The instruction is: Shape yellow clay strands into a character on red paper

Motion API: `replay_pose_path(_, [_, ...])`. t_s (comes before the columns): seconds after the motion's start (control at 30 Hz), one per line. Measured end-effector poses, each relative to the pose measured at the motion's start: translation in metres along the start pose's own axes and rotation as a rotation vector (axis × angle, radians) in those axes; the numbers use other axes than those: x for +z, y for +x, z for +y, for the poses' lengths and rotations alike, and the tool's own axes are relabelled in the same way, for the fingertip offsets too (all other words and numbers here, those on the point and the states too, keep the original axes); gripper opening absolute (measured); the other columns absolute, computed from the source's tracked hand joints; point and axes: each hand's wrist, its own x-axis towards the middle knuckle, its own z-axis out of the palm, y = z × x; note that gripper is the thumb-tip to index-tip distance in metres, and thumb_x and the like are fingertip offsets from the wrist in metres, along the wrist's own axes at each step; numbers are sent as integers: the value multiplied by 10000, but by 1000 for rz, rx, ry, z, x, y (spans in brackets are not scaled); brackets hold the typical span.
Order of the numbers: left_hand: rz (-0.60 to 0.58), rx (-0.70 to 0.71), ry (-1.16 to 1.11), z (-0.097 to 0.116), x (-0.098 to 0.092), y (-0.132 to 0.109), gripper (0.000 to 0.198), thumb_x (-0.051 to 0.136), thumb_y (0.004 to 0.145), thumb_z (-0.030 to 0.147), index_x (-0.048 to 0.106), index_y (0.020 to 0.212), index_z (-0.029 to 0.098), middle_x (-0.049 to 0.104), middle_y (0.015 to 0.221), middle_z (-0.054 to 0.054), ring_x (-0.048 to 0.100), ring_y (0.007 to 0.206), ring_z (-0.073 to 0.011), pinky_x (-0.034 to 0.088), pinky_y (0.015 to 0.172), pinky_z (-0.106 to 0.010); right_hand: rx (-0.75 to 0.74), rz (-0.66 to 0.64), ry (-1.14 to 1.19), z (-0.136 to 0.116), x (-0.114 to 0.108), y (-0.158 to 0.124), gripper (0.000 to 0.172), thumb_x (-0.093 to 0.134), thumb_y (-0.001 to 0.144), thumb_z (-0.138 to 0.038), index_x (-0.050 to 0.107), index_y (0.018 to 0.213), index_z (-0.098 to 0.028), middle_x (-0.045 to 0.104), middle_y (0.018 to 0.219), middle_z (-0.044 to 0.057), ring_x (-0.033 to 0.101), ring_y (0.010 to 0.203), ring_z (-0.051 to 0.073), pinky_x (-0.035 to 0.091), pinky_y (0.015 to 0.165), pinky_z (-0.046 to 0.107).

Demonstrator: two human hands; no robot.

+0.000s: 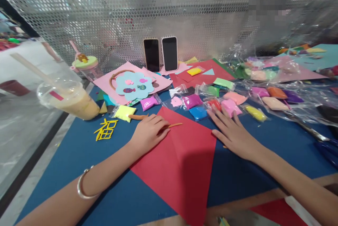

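Note:
A red square of paper (174,162) lies cornerwise on the blue table mat. My left hand (150,130) rests at its upper left edge, fingers curled and closed on a thin orange-brown clay strip (175,124) whose end sticks out past the fingertips. Behind that hand, a thicker piece of brown clay (138,117) touches a pale yellow clay packet (125,113). My right hand (233,132) lies open, palm down, fingers spread, by the paper's right corner. Its fingertips reach a pink clay packet (231,107). A bit of orange clay (225,147) shows beneath it.
A yellow clay character (106,129) lies at left, near a tilted plastic drink cup (71,99). Two phones (169,54) lean on the perforated metal panel. A blue cloud-shaped cutout (134,85), several clay packets (192,101) and blue-handled scissors (326,148) lie around.

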Motion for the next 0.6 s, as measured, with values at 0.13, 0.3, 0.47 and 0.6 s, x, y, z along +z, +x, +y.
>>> replay_pose_path(0.13, [-5, 4, 5, 1, -1, 0, 154, 500, 920, 239, 645, 909, 189, 690, 869, -35, 604, 823, -197, 460, 707, -310, 7, 45, 24, 12, -4, 23, 618, 246, 985, -459, 16, 1530, -279, 39, 1612, 67, -8, 1460, 291, 111, 1119, 636])
replay_pose_path(0.3, [4, 1, 3, 1, 0, -1, 144, 509, 919, 239, 643, 930, 186, 687, 877, -32, 611, 834, -199, 478, 735, -322, 24, 46, 46, 4, 1, 15, 603, 229, 993, -438, 2, 1529, -282, 59, 1613, 72, -1, 1461, 290, 137, 1117, 638])
replay_pose_path(0.47, [69, -8, -27, 2, -2, -1, 170, 533, 912, 268, 613, 1038, 186, 685, 985, -46, 630, 918, -206, 508, 789, -329, -60, 38, 98, -12, -16, -28, 634, 258, 977, -463, -8, 1528, -300, 134, 1607, 69, 72, 1451, 354, 168, 1094, 688])
replay_pose_path(0.6, [146, -4, -19, 3, -4, -1, 204, 519, 921, 286, 605, 1071, 177, 679, 1033, -74, 619, 1002, -221, 520, 832, -333, 42, 239, 183, 7, -43, -61, 557, 356, 944, -457, 288, 1475, -304, 332, 1537, 62, 274, 1402, 387, 213, 1136, 628])
